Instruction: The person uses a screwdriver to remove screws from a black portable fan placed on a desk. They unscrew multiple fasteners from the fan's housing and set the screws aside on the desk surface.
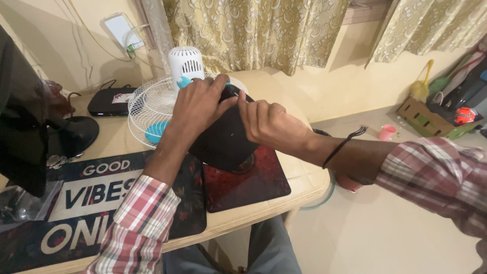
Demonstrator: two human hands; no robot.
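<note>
A small white table fan point(154, 104) lies on its back on the cream table point(299, 175), its wire grille up, blue blades showing through, white motor housing at the far side. Its black round base point(223, 139) is tipped up toward me. My left hand point(200, 101) grips the top of the black base near the fan's neck. My right hand point(269, 122) presses on the base's right edge, fingers curled at the joint. A black cord bracelet hangs on my right wrist.
A dark red mouse pad point(253, 185) and a long black desk mat with white lettering point(81, 203) lie on the table. A black box point(109, 101) sits at the back left, a dark monitor point(23, 116) on the left. Floor clutter, a pink cup point(387, 132) and a carton stand at right.
</note>
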